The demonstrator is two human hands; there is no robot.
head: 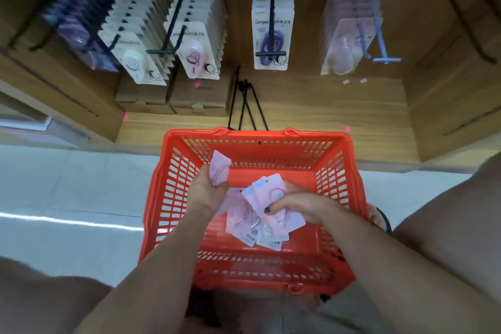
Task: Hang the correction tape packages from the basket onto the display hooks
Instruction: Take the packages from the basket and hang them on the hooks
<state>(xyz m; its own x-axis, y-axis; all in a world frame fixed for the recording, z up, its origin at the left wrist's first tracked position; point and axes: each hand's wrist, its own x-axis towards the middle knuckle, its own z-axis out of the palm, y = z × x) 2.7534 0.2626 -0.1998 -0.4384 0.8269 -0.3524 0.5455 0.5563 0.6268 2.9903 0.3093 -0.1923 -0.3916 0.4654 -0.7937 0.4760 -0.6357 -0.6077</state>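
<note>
Red plastic basket (173, 198) at lower centre holds loose pink correction tape packages (257, 233); this looks like the picking-up step. The right hand (295, 205) grips several packages, the left hand (207, 187) pinches one (220, 168). Next, its hang hole likely must meet a blue hook (378, 38) upper right. "Campus" reads on a hung card (272, 22).

The basket (250, 198) sits at centre on the floor (67, 192), the display hooks (173, 22) at twelve o'clock beyond it. Loose packages (260, 228) lie in it — the left hand (208, 190) at ten o'clock of them, the right hand (295, 205) at two.
</note>
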